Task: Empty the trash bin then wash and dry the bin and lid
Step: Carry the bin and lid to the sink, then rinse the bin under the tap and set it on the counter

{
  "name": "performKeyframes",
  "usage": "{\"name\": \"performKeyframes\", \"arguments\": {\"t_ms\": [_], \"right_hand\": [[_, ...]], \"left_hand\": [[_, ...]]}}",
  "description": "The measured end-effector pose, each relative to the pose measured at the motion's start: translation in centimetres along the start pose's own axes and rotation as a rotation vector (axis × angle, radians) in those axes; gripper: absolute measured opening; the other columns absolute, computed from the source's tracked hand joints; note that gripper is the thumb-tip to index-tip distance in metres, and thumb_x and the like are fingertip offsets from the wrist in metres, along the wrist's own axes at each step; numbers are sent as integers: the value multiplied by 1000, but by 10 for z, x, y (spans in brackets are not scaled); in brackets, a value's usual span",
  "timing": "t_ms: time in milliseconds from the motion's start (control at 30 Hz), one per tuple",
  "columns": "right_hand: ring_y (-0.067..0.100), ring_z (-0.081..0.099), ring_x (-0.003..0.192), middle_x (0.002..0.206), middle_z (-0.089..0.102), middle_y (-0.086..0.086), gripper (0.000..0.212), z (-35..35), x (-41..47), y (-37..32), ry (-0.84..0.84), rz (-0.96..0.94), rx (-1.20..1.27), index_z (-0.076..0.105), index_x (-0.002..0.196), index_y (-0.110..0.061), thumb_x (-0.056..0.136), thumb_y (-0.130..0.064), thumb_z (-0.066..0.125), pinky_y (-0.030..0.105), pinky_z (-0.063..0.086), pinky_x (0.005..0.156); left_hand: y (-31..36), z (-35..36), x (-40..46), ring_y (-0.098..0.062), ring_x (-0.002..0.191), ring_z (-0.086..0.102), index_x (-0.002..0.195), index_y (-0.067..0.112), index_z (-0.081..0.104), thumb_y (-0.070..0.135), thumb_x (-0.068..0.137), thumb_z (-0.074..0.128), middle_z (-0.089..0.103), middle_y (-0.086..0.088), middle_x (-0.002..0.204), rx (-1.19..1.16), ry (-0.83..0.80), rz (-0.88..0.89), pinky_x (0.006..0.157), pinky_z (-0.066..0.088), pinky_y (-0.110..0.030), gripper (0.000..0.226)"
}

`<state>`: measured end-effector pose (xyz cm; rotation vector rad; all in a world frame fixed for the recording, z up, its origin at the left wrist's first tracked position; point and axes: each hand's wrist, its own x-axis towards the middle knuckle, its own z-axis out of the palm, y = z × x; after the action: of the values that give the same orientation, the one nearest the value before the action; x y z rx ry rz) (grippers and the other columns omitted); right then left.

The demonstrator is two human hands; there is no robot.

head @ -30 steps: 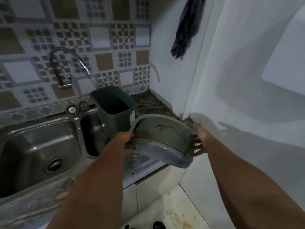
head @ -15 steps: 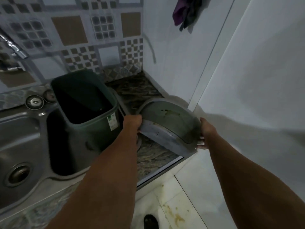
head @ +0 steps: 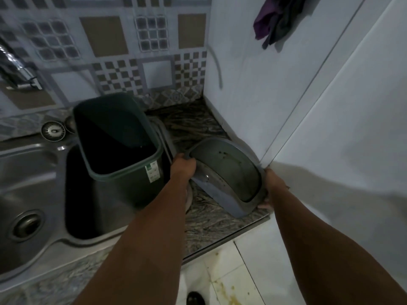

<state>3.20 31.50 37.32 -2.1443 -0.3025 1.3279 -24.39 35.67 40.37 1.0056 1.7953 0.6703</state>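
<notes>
Lid (head: 226, 172): grey, being held underside up, tilted, low over the marbled countertop (head: 207, 219) in the corner beside the white wall (head: 253, 84); contact with the countertop cannot be determined. Showing dark spots on the inner surface. Being gripped at its left edge by the left hand (head: 182, 167), fingers curled over the rim. Being gripped at its right edge by the right hand (head: 272, 186), fingertips wrapping beneath the rim. Bin (head: 123, 146): dark green, standing open-topped and leaning in the right basin of the steel sink (head: 33, 172), just left of the lid, white label facing forward. Purple cloth (head: 275, 18) hanging on the wall above
</notes>
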Motion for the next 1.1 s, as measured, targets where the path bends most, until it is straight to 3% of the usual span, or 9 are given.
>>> {"name": "performKeyframes", "arguments": {"t_ms": [133, 233, 333, 467, 533, 633, 767, 900, 1100], "right_hand": [[44, 49, 134, 149, 52, 21, 65, 12, -34, -12, 127, -145, -159, 46, 150, -4, 106, -51, 36, 52, 38, 117], [43, 54, 130, 142, 56, 22, 64, 20, -65, -12, 225, -242, -262, 50, 146, -4, 108, -52, 35, 51, 40, 114], [44, 58, 122, 136, 60, 21, 69, 28, -99, -7, 284, -377, -323, 54, 142, -7, 100, -59, 36, 54, 46, 109], [47, 55, 128, 141, 57, 27, 61, 46, -162, -10, 241, -581, -367, 59, 137, -2, 102, -48, 41, 52, 43, 112], [46, 54, 132, 142, 57, 29, 58, 59, -194, -16, 183, -655, -395, 62, 134, 3, 105, -42, 42, 48, 41, 115], [44, 53, 132, 141, 58, 30, 53, 75, -243, -21, 72, -760, -381, 64, 128, 7, 107, -40, 48, 41, 39, 111], [42, 55, 129, 139, 60, 25, 52, 99, -281, -36, -45, -884, -366, 63, 127, 2, 106, -44, 51, 43, 41, 110], [37, 60, 104, 123, 67, 23, 43, 122, -302, -62, -146, -967, -351, 66, 108, 1, 106, -39, 53, 39, 44, 100], [41, 59, 118, 129, 62, 30, 51, 172, -293, -118, -259, -1040, -428, 61, 130, 9, 108, -35, 48, 44, 44, 105]], "left_hand": [[-3, -13, -27, -34, 116, 61, 138, 11, 58, 22, 98, 54, 63, -16, 131, 94, 9, 72, 93, 51, -34, 42], [1, -32, -51, -34, 105, 65, 127, 7, 65, 24, 97, 54, 67, -20, 120, 180, -17, 123, 77, 50, -33, 36], [7, -58, -76, -43, 102, 64, 110, -10, 66, 20, 96, 55, 65, -31, 100, 210, -22, 220, 75, 53, -45, 35], [11, -105, -114, -28, 72, 55, 64, 7, 55, 18, 95, 56, 49, -10, 63, 242, 15, 337, 67, 42, -34, 33], [9, -131, -131, -24, 68, 53, 73, 7, 58, 19, 96, 56, 53, -10, 67, 247, 56, 372, 69, 47, -35, 26], [2, -170, -151, -28, 84, 67, 85, 9, 72, 21, 93, 58, 72, -9, 88, 158, 163, 377, 84, 59, -39, 21], [-8, -220, -164, -29, 95, 69, 94, 18, 75, 24, 89, 58, 75, -7, 98, 105, 366, 339, 84, 56, -35, 19], [-23, -252, -151, -33, 97, 69, 95, 11, 73, 22, 82, 58, 74, -12, 99, 101, 443, 238, 79, 52, -33, 23], [-49, -252, -94, -34, 108, 68, 113, 4, 72, 27, 85, 66, 73, -15, 115, 62, 423, 57, 82, 49, -33, 37]]}}
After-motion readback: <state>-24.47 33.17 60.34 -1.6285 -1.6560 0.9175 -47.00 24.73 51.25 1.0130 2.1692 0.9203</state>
